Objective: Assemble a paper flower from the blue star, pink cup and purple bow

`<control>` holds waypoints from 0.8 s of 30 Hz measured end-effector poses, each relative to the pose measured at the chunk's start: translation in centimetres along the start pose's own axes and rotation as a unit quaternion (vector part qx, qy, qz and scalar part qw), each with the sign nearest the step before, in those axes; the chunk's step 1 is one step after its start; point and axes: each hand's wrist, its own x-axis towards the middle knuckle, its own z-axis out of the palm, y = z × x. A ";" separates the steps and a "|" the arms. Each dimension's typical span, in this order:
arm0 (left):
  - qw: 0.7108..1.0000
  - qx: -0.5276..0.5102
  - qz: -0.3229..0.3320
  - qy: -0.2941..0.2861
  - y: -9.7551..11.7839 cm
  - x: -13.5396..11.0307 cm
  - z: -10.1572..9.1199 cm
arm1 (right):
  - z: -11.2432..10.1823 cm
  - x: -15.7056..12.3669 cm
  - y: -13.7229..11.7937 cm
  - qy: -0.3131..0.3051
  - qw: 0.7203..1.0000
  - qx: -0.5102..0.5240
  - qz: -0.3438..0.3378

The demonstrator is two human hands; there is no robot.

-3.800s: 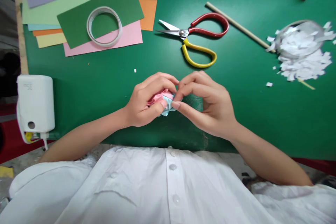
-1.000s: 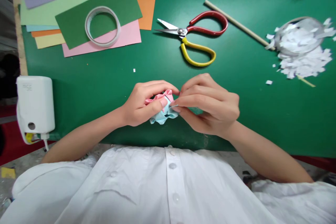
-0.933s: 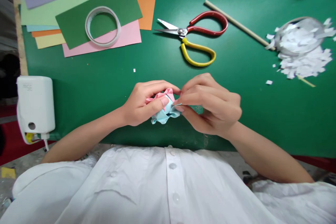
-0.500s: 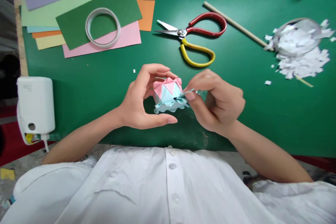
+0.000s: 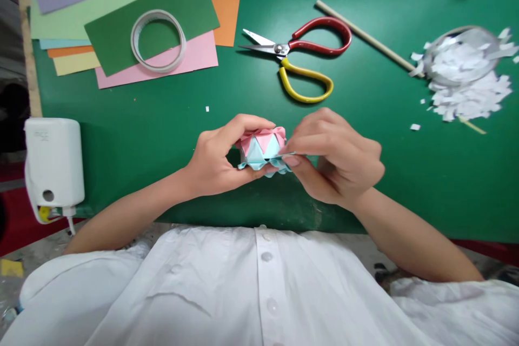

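Observation:
A small folded paper piece (image 5: 261, 148), pink on top and light blue below, sits between both hands just above the green mat (image 5: 162, 130). My left hand (image 5: 217, 159) wraps it from the left, fingers over the top and thumb under it. My right hand (image 5: 334, 157) pinches a thin light-blue flap at the piece's right edge between thumb and fingertip.
Scissors (image 5: 302, 59) with one red and one yellow handle lie behind the hands. A tape roll (image 5: 158, 40) rests on coloured paper sheets (image 5: 121, 27) at the back left. A wooden stick (image 5: 367, 38) and white paper scraps (image 5: 466, 81) are at the right. A white device (image 5: 52, 162) sits at the left edge.
The paper piece was turned so its pink top and blue triangles show. My left hand opened round it half a second ago and has closed on it again. My right hand keeps pinching the blue edge.

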 end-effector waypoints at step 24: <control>1.000 -0.004 0.019 0.023 -0.5 -0.5 0.1 | 0.4 0.0 0.3 0.040 0.998 -0.022 -0.034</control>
